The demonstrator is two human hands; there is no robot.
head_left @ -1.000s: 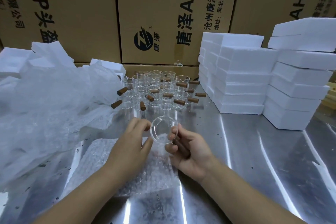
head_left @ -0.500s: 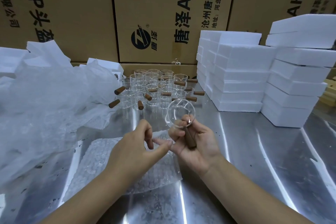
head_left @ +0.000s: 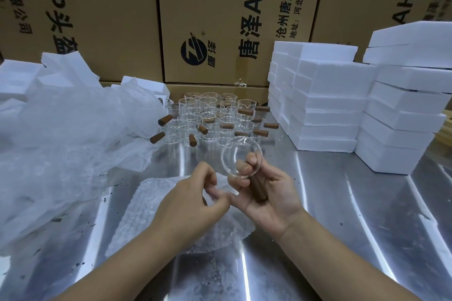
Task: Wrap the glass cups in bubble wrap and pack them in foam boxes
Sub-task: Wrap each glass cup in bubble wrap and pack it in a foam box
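Clear glass cup (head_left: 241,159) with a brown wooden handle sits in the right hand (head_left: 271,193), held above the shiny stainless-steel worktop (head_left: 342,227). Its round mouth is tipped toward the camera. The hand lies palm up, its grip closed on the cup: the handle rests across the palm and fingertips show through the glass. The left hand (head_left: 190,203) hovers just beside it, over a sheet of clear bubble wrap (head_left: 146,215) lying flat on the worktop. Its fingers are loosely curled and its grip holds nothing that can be seen.

Farther back on the worktop a cluster of matching glass cups with wooden handles (head_left: 210,115) stands upright, the handles pointing various ways. To the left lies a big crumpled heap of thin translucent white packing sheet (head_left: 61,142), with loose white foam pieces (head_left: 17,76) behind it. On the right stand two stacks of white foam boxes (head_left: 325,110), the nearer stack taller. Large brown cardboard cartons (head_left: 220,7) printed with dark characters and a round logo wall off the back. Small dark specks dot the steel.
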